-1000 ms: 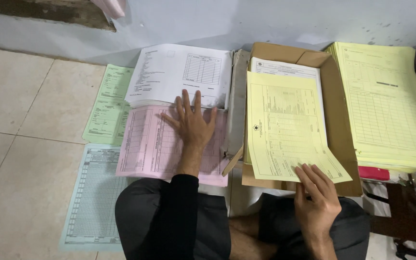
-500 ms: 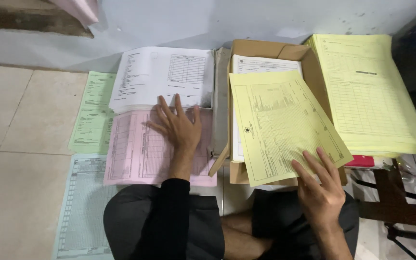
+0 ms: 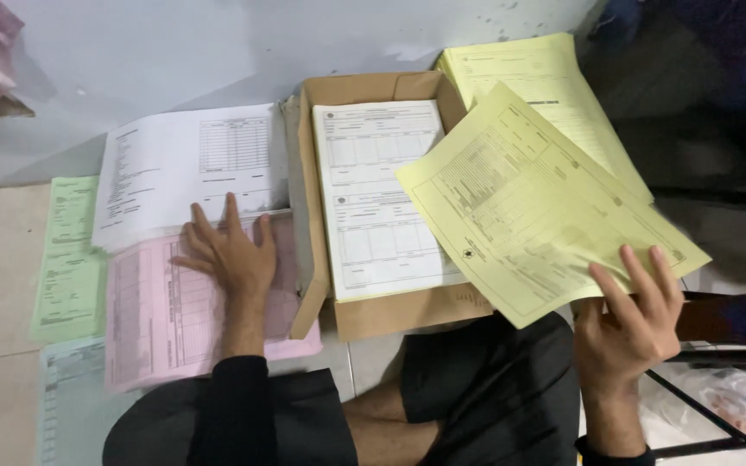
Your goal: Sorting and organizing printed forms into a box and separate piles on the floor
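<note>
Yellow form sheet (image 3: pixel 546 216) is up in the right hand (image 3: pixel 628 324), pinched at its lower corner with fingers on top, tilted and hovering over the open cardboard box (image 3: pixel 390 315) and my lap. Box has a stack of white forms (image 3: pixel 377 198) inside. From where I'm watching, the left hand (image 3: pixel 230 255) lies flat with fingers spread on the pink forms (image 3: pixel 161 319) on the floor, fingertips touching the white sheets (image 3: pixel 187 168) above them. Green forms (image 3: pixel 69 259) sit further left, and a yellow stack (image 3: pixel 546 95) leans behind the box.
</note>
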